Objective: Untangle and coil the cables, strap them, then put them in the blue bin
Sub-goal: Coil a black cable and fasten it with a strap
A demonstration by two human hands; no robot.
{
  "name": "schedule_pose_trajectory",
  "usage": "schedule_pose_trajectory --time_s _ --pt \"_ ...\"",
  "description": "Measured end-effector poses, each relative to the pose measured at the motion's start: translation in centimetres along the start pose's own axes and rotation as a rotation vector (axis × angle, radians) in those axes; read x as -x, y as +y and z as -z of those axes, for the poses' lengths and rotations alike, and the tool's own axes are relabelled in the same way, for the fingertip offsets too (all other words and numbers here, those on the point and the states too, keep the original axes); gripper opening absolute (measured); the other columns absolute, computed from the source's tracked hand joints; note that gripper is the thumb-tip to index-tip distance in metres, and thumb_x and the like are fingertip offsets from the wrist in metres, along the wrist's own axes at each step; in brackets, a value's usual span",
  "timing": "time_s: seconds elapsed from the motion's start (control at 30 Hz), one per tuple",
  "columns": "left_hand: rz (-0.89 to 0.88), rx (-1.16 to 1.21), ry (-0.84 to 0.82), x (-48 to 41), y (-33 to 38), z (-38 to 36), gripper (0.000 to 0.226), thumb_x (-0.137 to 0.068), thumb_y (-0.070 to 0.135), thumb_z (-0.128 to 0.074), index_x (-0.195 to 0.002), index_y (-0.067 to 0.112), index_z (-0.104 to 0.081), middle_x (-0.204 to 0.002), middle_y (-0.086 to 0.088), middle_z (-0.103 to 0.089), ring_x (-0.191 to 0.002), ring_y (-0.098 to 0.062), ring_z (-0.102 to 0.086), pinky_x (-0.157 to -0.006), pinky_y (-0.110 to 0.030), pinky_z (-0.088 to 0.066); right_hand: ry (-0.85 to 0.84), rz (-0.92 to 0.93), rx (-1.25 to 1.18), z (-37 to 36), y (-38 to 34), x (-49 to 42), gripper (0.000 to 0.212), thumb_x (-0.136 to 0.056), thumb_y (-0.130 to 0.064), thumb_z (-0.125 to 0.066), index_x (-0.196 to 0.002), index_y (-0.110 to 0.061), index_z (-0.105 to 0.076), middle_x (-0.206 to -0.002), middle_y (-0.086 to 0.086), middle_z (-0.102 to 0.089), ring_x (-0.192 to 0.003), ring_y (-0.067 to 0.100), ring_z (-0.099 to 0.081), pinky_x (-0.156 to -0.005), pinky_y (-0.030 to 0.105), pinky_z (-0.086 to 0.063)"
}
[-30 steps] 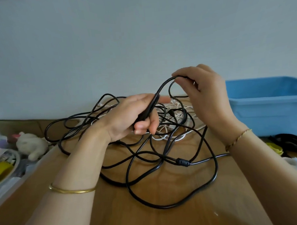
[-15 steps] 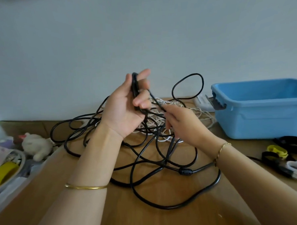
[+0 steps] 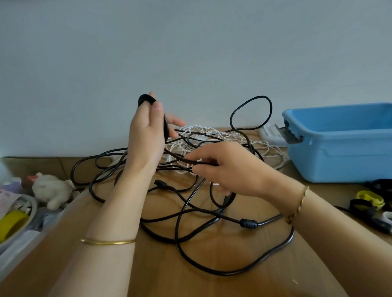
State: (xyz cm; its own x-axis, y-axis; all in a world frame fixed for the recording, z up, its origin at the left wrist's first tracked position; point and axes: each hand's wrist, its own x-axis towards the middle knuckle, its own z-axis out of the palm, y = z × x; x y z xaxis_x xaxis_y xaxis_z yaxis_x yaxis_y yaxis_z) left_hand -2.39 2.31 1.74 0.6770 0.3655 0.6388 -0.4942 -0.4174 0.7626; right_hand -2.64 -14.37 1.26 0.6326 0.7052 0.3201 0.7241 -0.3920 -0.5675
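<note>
Table [image 3: 219, 291] carries blue bin [image 3: 348, 155] at far right, black cable [image 3: 248, 224] tangle sprawled mid-table over white cable [image 3: 201, 130], left hand [image 3: 147, 137] raised gripping a folded black bunch, right hand [image 3: 232, 169] pinching a black strand low over the pile.

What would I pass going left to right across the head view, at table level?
Yellow roll → white plush toy → left hand, gripping the black cable → right hand, pinching that cable → blue bin. The cable tangle and the straps overlap these, so they are left out.
</note>
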Motion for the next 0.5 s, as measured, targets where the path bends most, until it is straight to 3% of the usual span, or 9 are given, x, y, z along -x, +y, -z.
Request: schedule_pose_trajectory --time_s 0.07,0.1,0.2,0.27,0.37,0.43,0.5 --pt "-0.049 -0.235 -0.061 0.3 -0.1 -0.1 0.019 -0.104 0.023 -0.030 -0.097 0.026 -0.046 -0.073 0.004 -0.067 -0.062 -0.008 -0.058 -0.069 -0.005 -0.042 0.028 0.012 -0.045 0.2 -0.5 0.1 0.031 -0.093 -0.011 -0.053 -0.121 -0.019 -0.062 -0.078 -0.019 -0.054 -0.043 -0.004 -0.053 -0.046 0.014 -0.045" --pt "-0.055 -0.356 -0.112 0.4 -0.2 -0.2 0.019 -0.104 0.023 -0.031 -0.097 0.019 -0.048 -0.076 0.007 -0.065 -0.064 -0.007 -0.058 -0.069 -0.006 -0.039 0.069 0.038 -0.053 0.3 -0.7 0.1 0.031 -0.092 -0.008 -0.053 -0.118 -0.021 -0.063 -0.084 -0.019 -0.058 -0.043 -0.002 -0.053 -0.046 0.015 -0.045" --pt "-0.008 -0.621 -0.316 0.5 -0.3 -0.1 0.026 -0.102 0.028 -0.032 -0.083 0.016 -0.044 -0.077 0.008 -0.064 -0.062 -0.008 -0.059 -0.069 -0.028 -0.044 0.243 0.084 -0.009 0.9 -0.5 -0.2 0.029 -0.088 -0.005 -0.058 -0.107 -0.025 -0.066 -0.082 -0.010 -0.063 -0.060 -0.001 -0.054 -0.058 0.010 -0.041" --pt "0.021 -0.704 -0.463 0.5 0.2 -0.3 0.029 -0.101 0.032 -0.030 -0.081 0.018 -0.044 -0.065 -0.001 -0.067 -0.053 -0.011 -0.061 -0.065 -0.032 -0.047 0.358 0.068 0.021 1.5 0.0 -0.2 0.025 -0.086 -0.004 -0.060 -0.102 -0.023 -0.066 -0.077 -0.008 -0.062 -0.070 0.004 -0.055 -0.063 0.013 -0.042" --pt "0.093 -0.576 -0.619 0.8 1.4 -0.6 0.035 -0.103 0.036 -0.028 -0.088 0.016 -0.053 -0.062 -0.007 -0.069 -0.041 -0.012 -0.052 -0.061 -0.030 -0.046 0.515 0.066 0.079 2.3 0.7 -0.2 0.016 -0.085 -0.008 -0.063 -0.098 -0.015 -0.067 -0.085 -0.001 -0.066 -0.081 0.010 -0.060 -0.076 0.026 -0.047" --pt "0.197 -0.331 -0.677 1.1 2.0 -0.6 0.035 -0.103 0.036 -0.029 -0.103 0.017 -0.059 -0.057 -0.009 -0.066 -0.037 -0.013 -0.043 -0.052 -0.027 -0.041 0.600 0.087 0.140 2.7 1.2 -0.2 0.011 -0.085 -0.014 -0.066 -0.095 -0.014 -0.069 -0.088 0.001 -0.067 -0.083 0.014 -0.060 -0.076 0.033 -0.049" --pt "0.318 -0.035 -0.729 1.2 2.5 -0.3 0.037 -0.104 0.032 -0.029 -0.115 0.015 -0.060 -0.050 -0.010 -0.060 -0.034 -0.012 -0.036 -0.042 -0.023 -0.036 0.669 0.121 0.181 2.9 1.7 -0.3 0.010 -0.085 -0.018 -0.066 -0.093 -0.014 -0.071 -0.084 0.002 -0.065 -0.080 0.013 -0.057 -0.073 0.028 -0.047"
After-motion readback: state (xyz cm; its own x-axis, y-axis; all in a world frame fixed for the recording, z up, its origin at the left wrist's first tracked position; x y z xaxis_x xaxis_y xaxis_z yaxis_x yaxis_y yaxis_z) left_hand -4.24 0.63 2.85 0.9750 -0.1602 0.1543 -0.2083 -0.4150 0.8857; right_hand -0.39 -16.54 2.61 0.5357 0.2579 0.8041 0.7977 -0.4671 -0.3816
